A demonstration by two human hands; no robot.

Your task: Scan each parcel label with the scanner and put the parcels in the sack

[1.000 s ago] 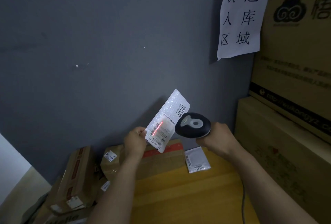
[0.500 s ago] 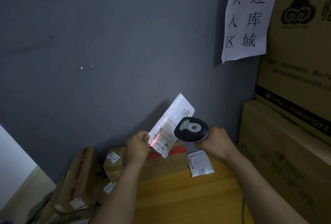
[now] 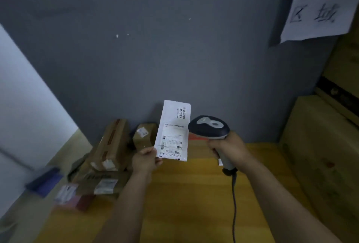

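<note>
Two hands are raised above the yellow table (image 3: 184,194). The left hand (image 3: 145,160) pinches the lower left corner of a flat white parcel (image 3: 173,118), held upright with its label (image 3: 172,141) facing the camera. The right hand (image 3: 227,145) has its grip clenched round the scanner (image 3: 208,127), whose dark head sits just right of the parcel's edge. A cable (image 3: 234,204) hangs from it over the table. Brown boxes (image 3: 108,145) lie piled at the table's left end.

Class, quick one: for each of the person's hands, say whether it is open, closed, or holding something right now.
Left hand: closed, pinching the lower corner of the white parcel.
Right hand: closed, gripping the scanner by its handle.
</note>
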